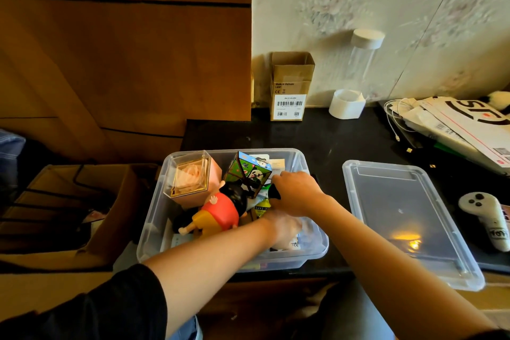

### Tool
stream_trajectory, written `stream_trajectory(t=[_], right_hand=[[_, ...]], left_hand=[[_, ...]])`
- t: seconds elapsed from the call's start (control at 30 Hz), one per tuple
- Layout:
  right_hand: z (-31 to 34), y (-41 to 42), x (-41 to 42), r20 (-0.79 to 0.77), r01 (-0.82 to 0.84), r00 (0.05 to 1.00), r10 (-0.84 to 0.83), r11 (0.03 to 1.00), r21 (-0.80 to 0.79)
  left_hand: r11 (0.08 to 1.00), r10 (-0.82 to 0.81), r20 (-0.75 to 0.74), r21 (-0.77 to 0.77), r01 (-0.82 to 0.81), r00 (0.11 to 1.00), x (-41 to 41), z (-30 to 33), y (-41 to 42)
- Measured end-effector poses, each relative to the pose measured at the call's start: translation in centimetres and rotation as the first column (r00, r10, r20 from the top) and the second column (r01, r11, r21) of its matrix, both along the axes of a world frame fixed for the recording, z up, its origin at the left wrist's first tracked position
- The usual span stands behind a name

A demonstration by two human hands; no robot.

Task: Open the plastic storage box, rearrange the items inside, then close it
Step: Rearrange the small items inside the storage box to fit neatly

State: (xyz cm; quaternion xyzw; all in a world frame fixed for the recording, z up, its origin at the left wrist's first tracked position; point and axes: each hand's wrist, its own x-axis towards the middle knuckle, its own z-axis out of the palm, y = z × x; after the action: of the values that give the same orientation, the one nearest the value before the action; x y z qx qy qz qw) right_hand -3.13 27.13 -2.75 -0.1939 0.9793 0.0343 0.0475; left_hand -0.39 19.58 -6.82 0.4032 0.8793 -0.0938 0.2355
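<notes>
The clear plastic storage box [154,218] stands open on the black table, its lid [400,218] lying flat to the right. Inside are a rose in a clear case on a pink base [190,176], a panda-printed box [248,171], a cartoon boy figure in a red shirt [218,212] and a yellow-green tape pack [262,207]. My right hand [296,193] reaches in from the right and is closed on a dark object next to the panda box. My left hand [284,226] is low in the box's right front part, blurred, resting on flat packets there.
A small cardboard carton [289,85] and a clear tube with a white cap [361,63] stand by the wall. Papers and a white cable [452,124] lie at the right. A white controller [483,215] lies beside the lid. An open cardboard box [82,201] sits left.
</notes>
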Motion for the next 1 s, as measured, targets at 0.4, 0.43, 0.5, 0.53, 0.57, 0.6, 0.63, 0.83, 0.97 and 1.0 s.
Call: stream_trajectory(t=[0.4, 0.43, 0.5, 0.53, 0.57, 0.6, 0.63, 0.83, 0.97, 1.0], right_hand=[[0.0, 0.0, 0.1, 0.015, 0.012, 1.0, -0.012, 1.0, 0.008], [0.0, 0.0, 0.1, 0.015, 0.013, 1.0, -0.013, 1.0, 0.007], [0.0, 0.0, 0.1, 0.012, 0.014, 1.0, -0.014, 1.0, 0.013], [0.0, -0.1, 0.1, 0.01, 0.015, 1.0, -0.016, 1.0, 0.019], [0.1, -0.1, 0.1, 0.009, 0.018, 1.0, -0.018, 0.999, 0.026], [0.2, -0.2, 0.1, 0.008, 0.019, 1.0, -0.019, 0.999, 0.035], [0.2, -0.2, 0.1, 0.006, 0.017, 1.0, -0.017, 0.999, 0.047], [-0.2, -0.8, -0.1, 0.018, 0.008, 1.0, -0.012, 0.986, 0.166], [-0.6, -1.5, -0.4, 0.074, 0.04, 0.996, -0.055, 0.98, 0.195], [-0.7, -1.5, -0.4, 0.092, 0.046, 0.994, -0.065, 0.978, 0.203]], left_hand=[[0.974, 0.192, 0.15, 0.095, -0.208, 0.97, 0.0, 0.9, -1.4], [0.969, 0.207, 0.18, 0.098, -0.227, 0.962, 0.0, 1.1, -1.5], [0.965, 0.215, 0.211, 0.103, -0.241, 0.953, 0.1, 1.5, -1.6], [0.962, 0.226, 0.229, 0.104, -0.254, 0.947, 0.0, 1.7, -1.6], [0.967, 0.21, 0.244, 0.092, -0.239, 0.947, 0.1, 2.1, -1.7], [0.972, 0.196, 0.272, 0.073, -0.223, 0.942, 0.2, 2.7, -1.8], [0.978, 0.185, 0.288, 0.04, -0.205, 0.94, 0.3, 3.2, -1.9], [0.915, 0.192, 0.326, 0.281, -0.289, 0.926, 2.5, 7.6, -5.9], [0.641, 0.361, 0.193, 0.659, -0.393, 0.912, 3.6, 9.5, -11.1], [0.552, 0.419, 0.187, 0.724, -0.413, 0.889, 3.9, 9.6, -12.1]])
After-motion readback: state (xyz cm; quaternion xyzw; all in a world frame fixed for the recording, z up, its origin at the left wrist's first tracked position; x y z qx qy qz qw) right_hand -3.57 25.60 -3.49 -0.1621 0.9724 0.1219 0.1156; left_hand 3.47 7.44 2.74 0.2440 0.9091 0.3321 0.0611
